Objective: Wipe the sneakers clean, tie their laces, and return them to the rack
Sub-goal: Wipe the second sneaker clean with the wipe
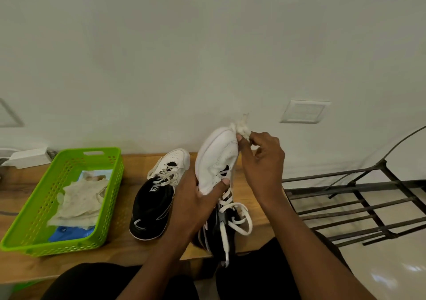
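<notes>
My left hand point(196, 201) grips a white and black sneaker point(216, 159) by its middle, toe raised toward the wall, loose white laces hanging below. My right hand point(262, 161) pinches a small crumpled white cloth point(241, 126) against the sneaker's toe. The second sneaker point(159, 191), white at the toe and black at the heel, lies on the wooden table point(129, 161) just left of my hands, its laces untied.
A green plastic basket point(41, 207) at the left holds a pale rag and blue packets. A black metal shoe rack point(359, 207) stands to the right of the table. The white wall runs close behind. My dark-clothed legs are at the bottom.
</notes>
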The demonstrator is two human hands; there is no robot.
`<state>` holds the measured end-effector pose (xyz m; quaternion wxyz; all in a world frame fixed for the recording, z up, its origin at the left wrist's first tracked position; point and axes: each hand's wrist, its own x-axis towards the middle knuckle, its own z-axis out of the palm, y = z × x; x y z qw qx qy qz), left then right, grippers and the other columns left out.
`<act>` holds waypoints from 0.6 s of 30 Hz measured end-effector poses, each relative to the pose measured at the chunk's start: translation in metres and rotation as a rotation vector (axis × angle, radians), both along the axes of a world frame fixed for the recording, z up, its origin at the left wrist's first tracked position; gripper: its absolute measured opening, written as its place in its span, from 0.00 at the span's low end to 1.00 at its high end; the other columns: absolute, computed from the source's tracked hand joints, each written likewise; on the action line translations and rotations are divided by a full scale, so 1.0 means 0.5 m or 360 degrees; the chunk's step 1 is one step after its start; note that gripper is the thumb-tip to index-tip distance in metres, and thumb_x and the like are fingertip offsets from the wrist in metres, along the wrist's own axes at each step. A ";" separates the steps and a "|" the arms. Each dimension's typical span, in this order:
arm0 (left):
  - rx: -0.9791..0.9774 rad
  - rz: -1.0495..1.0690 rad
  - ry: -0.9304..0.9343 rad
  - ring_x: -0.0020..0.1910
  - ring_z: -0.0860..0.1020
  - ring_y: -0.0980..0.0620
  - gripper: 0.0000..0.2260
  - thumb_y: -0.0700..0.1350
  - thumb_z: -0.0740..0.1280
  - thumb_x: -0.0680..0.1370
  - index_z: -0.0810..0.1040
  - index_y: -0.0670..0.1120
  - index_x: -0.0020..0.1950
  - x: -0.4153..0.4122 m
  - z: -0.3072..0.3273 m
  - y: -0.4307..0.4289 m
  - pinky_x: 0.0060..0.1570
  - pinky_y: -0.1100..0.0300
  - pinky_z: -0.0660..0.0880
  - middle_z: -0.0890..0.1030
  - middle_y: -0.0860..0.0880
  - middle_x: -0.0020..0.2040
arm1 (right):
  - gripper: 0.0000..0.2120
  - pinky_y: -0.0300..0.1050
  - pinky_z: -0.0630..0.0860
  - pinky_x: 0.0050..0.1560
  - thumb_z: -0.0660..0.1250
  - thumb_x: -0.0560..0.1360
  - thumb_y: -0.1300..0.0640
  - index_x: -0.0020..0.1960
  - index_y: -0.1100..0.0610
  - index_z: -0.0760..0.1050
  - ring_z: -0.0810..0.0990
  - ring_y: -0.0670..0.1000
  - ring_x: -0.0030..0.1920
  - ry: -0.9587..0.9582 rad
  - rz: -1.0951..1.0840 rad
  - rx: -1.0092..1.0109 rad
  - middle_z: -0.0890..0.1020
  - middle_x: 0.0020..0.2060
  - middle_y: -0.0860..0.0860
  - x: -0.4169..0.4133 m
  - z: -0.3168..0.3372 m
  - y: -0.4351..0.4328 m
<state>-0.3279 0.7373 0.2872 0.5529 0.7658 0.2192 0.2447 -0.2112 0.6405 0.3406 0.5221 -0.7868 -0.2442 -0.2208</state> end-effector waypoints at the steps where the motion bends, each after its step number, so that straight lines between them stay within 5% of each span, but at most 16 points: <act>1: -0.0059 -0.0060 -0.0052 0.57 0.77 0.70 0.24 0.54 0.75 0.73 0.74 0.57 0.67 0.001 -0.003 0.004 0.49 0.76 0.74 0.80 0.65 0.58 | 0.04 0.38 0.70 0.40 0.69 0.77 0.55 0.49 0.53 0.82 0.73 0.50 0.44 -0.0053 0.0053 -0.0015 0.77 0.36 0.46 -0.015 0.003 0.006; 3: -0.0169 -0.0103 -0.0118 0.62 0.76 0.67 0.30 0.53 0.77 0.72 0.71 0.55 0.72 0.004 -0.011 0.009 0.56 0.71 0.76 0.80 0.62 0.63 | 0.05 0.37 0.70 0.39 0.69 0.78 0.56 0.51 0.54 0.82 0.74 0.48 0.43 -0.0161 0.0159 -0.0052 0.77 0.37 0.47 -0.035 0.009 0.015; 7: -0.0258 0.0036 -0.0291 0.61 0.78 0.62 0.33 0.52 0.80 0.69 0.71 0.52 0.71 0.017 -0.007 0.022 0.52 0.69 0.77 0.79 0.57 0.62 | 0.09 0.30 0.72 0.40 0.69 0.77 0.63 0.56 0.57 0.81 0.78 0.42 0.41 -0.0188 0.0319 -0.0043 0.79 0.41 0.46 -0.046 0.007 0.015; 12: -0.0059 0.0122 -0.0123 0.52 0.80 0.65 0.24 0.58 0.74 0.69 0.74 0.56 0.63 0.016 0.001 0.030 0.46 0.73 0.75 0.82 0.61 0.53 | 0.13 0.31 0.71 0.41 0.68 0.76 0.67 0.59 0.60 0.80 0.76 0.45 0.40 -0.0425 0.0388 -0.0190 0.79 0.42 0.51 -0.056 0.003 0.032; 15: 0.0015 0.0145 0.0003 0.39 0.81 0.62 0.05 0.45 0.72 0.75 0.79 0.50 0.50 0.006 -0.008 0.046 0.36 0.70 0.74 0.83 0.56 0.42 | 0.14 0.39 0.74 0.44 0.68 0.73 0.69 0.57 0.63 0.81 0.76 0.49 0.43 -0.0571 0.0668 -0.0381 0.79 0.42 0.54 -0.069 -0.024 0.049; 18: 0.0077 0.0139 0.0270 0.30 0.71 0.61 0.06 0.38 0.63 0.79 0.77 0.43 0.43 -0.010 -0.010 0.071 0.31 0.65 0.68 0.77 0.53 0.35 | 0.13 0.43 0.73 0.41 0.68 0.72 0.68 0.55 0.63 0.81 0.75 0.52 0.44 -0.0627 0.1009 -0.0597 0.79 0.42 0.55 -0.083 -0.051 0.059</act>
